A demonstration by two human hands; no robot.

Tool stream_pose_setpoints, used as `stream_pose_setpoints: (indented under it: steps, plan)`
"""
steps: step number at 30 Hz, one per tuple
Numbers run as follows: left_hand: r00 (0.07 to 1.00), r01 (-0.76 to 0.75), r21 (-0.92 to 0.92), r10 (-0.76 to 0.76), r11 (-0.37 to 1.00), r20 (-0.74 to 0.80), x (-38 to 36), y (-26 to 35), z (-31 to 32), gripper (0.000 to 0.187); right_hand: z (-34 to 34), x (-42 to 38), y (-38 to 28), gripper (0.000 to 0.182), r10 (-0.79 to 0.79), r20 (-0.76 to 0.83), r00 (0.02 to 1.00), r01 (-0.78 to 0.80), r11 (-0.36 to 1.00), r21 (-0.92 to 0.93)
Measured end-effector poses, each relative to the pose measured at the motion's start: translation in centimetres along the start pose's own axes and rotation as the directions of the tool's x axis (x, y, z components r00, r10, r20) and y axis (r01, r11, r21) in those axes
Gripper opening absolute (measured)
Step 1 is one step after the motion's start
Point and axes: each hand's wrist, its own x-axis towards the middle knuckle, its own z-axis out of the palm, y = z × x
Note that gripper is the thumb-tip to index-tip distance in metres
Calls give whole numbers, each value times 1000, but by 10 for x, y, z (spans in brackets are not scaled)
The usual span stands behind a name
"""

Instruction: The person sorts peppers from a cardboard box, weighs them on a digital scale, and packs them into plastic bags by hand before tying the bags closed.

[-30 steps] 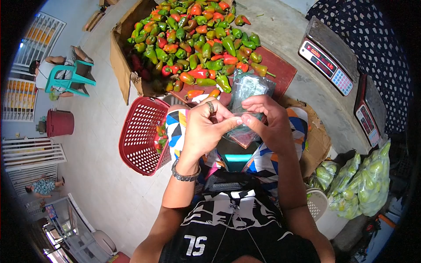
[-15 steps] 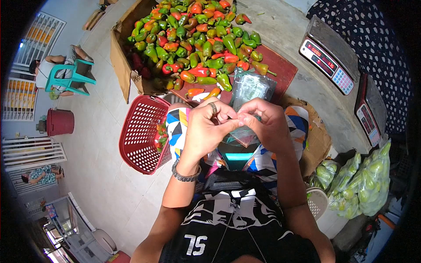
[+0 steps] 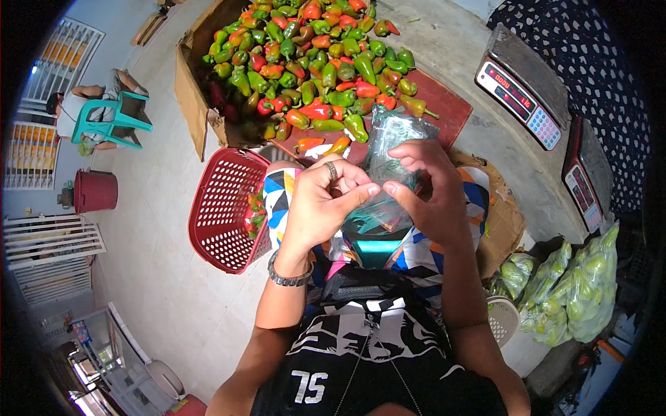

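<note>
Above my lap, my left hand point(image 3: 319, 197) is closed, thumb and index finger pinched together; whatever sits between them is too small or clear to make out. Just to its right, my right hand point(image 3: 433, 187) has its thumb and fingers apart. Thin clear plastic bags point(image 3: 399, 132) lie behind and below both hands, partly covered by the right one. Beyond them, a big pile of green, red and orange peppers point(image 3: 305, 76) spreads over a cardboard box point(image 3: 191, 104) and a dark red board point(image 3: 447, 107).
At left stands a red perforated basket point(image 3: 225, 208) with some peppers inside. Two digital scales point(image 3: 517, 93) sit on the concrete ledge at right. Bagged green vegetables point(image 3: 579, 291) stand below them. Farther left, a person sits on a teal chair point(image 3: 111, 114) near a red bucket point(image 3: 96, 192).
My fingertips were together and have parted; the right hand has opened and shifted slightly right. More clear plastic shows beneath the hands. A distant person at lower left is out of sight now.
</note>
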Motion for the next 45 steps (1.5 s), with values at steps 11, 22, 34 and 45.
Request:
stream_pose_setpoints:
  steps: [11, 22, 34, 45]
  plan:
    - [998, 56, -60, -55, 997, 14, 1, 11, 6, 15, -2, 1, -10, 23, -255, 4, 967, 240, 903, -356]
    - [996, 81, -131, -76, 988, 46, 1, 5, 7, 15, -1, 0, -5, 15, -255, -8, 967, 233, 897, -376]
    - [994, 84, -10, -83, 996, 70, 1, 15, 4, 14, 0, 2, -11, 23, -267, 20, 964, 256, 898, -359]
    - [995, 20, 54, -25, 998, 97, 0, 15, 1, 15, -1, 1, -9, 20, -245, 49, 968, 246, 903, -353]
